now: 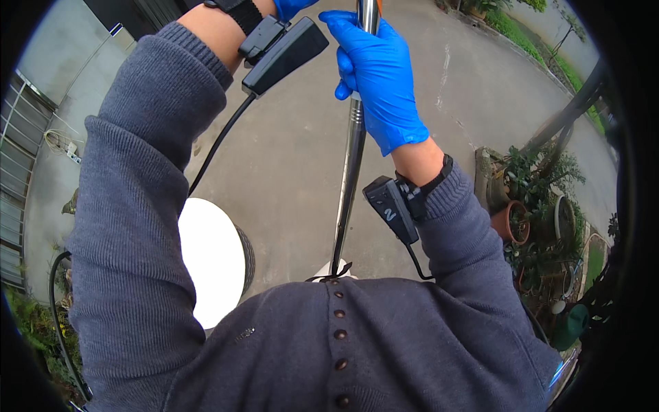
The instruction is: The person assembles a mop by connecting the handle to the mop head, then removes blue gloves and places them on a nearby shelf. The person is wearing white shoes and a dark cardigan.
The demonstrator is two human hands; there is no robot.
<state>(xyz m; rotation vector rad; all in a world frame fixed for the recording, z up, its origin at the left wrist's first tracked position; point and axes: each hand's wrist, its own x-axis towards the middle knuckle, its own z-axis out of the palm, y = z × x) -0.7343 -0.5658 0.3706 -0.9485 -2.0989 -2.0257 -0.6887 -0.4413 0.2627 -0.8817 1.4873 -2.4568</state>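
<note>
We see a long metal pole standing nearly upright in front of the body; its long axis runs from the top edge of the view, near the middle, down and slightly to the left, its lower end pointing toward the concrete ground just ahead of the grey buttoned cardigan; the upper end leaves the view at the top, so we cannot tell what it carries there; a dark loop or cord sits at its foot, where a pale shape shows that we cannot identify.

The right hand, in a blue glove, is wrapped tight around the upper part of the pole, fingers curled fully round the shaft; the grip is closed on the pole. Of the left hand only a scrap of blue glove shows at the top edge, just left of the pole; we cannot tell whether it grips anything.

Each wrist bears a black strap with a small black box, and a cable hangs from each; the one on the right wrist lies well below the gloved hand.

A white round tub stands on the ground under the left arm; potted plants crowd the right side, a terracotta pot among them.
</note>
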